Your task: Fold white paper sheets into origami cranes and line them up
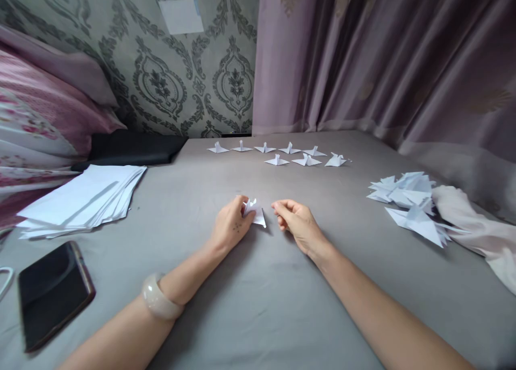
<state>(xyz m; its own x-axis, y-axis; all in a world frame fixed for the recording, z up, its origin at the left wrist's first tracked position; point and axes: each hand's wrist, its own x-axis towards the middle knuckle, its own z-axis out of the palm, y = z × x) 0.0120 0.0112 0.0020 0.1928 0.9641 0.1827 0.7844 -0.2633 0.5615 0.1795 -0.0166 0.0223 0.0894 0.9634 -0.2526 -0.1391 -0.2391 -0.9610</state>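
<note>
My left hand (230,223) is closed on a small folded white paper crane (257,216), pinching it between thumb and fingers just above the grey cloth. Part of the crane is hidden by the fingers. A short gap to its right, my right hand (297,222) has its thumb against its curled fingers, and nothing shows between them. Beyond both hands, several finished paper cranes stand in two rows, among them a crane (265,148) in the back row and another crane (306,160) in the front row.
On the left lie a stack of white paper (80,195), a dark phone (54,294) and a black flat case (137,147). A heap of folded papers (407,190) sits at right beside a pale cloth (463,214). Curtains (322,58) hang behind.
</note>
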